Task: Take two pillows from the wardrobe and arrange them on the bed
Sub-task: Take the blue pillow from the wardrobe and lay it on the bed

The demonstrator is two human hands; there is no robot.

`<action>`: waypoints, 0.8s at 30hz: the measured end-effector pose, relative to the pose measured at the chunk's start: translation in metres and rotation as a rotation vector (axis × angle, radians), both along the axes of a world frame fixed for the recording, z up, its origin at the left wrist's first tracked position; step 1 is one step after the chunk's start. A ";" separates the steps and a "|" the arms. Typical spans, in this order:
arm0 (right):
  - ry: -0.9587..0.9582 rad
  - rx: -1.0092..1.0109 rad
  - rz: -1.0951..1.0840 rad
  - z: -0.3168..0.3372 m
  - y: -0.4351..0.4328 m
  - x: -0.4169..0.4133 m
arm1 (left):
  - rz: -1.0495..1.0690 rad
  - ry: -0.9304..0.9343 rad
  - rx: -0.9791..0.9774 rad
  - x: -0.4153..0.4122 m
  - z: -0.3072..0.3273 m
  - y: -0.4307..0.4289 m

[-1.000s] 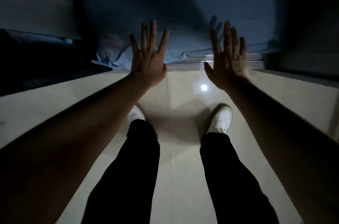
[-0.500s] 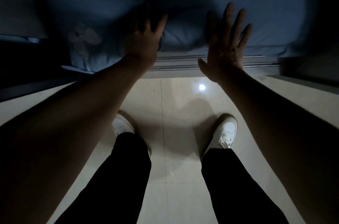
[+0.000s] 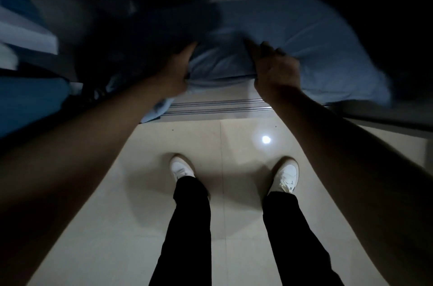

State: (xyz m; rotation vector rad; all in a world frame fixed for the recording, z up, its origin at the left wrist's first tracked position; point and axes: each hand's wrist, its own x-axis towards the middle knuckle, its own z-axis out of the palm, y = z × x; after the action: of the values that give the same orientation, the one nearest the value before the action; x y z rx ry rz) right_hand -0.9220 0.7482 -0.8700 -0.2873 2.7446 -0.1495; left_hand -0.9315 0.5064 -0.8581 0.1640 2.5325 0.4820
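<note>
Fingers (image 3: 269,51) of right hand (image 3: 276,72) curled tight over front edge of blue pillow (image 3: 293,37); left hand (image 3: 174,72) clamped on same edge, fingers lost in shadow. Pillow low in wardrobe opening, front edge bunched between both grips, right end bulging past sliding-door track (image 3: 218,107). Soft, creased, blurred. Dark fabric (image 3: 145,35) pressed close at left; shelf edges (image 3: 28,35) further left. Bare tiled floor (image 3: 131,192) behind track, white shoes (image 3: 181,168) well apart on it.
</note>
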 end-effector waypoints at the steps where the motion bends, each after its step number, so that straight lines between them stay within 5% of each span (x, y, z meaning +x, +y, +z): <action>1: 0.000 -0.027 -0.007 0.011 0.002 0.004 | -0.037 -0.011 -0.099 0.010 0.006 0.003; 8: -0.024 -0.053 -0.141 0.068 0.018 0.062 | -0.093 0.118 -0.284 0.045 0.045 0.047; 11: -0.133 0.017 -0.191 0.087 0.029 0.095 | -0.224 0.031 -0.340 0.057 0.077 0.069; 24: -0.232 0.068 -0.330 0.247 0.062 0.223 | -0.535 0.115 -0.316 0.147 0.228 0.111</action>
State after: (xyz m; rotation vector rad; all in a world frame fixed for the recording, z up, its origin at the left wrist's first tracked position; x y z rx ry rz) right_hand -0.6987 0.8098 -0.6227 0.1922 2.5384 -0.1639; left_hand -0.7849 0.6179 -0.6304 0.7380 2.4939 -0.1397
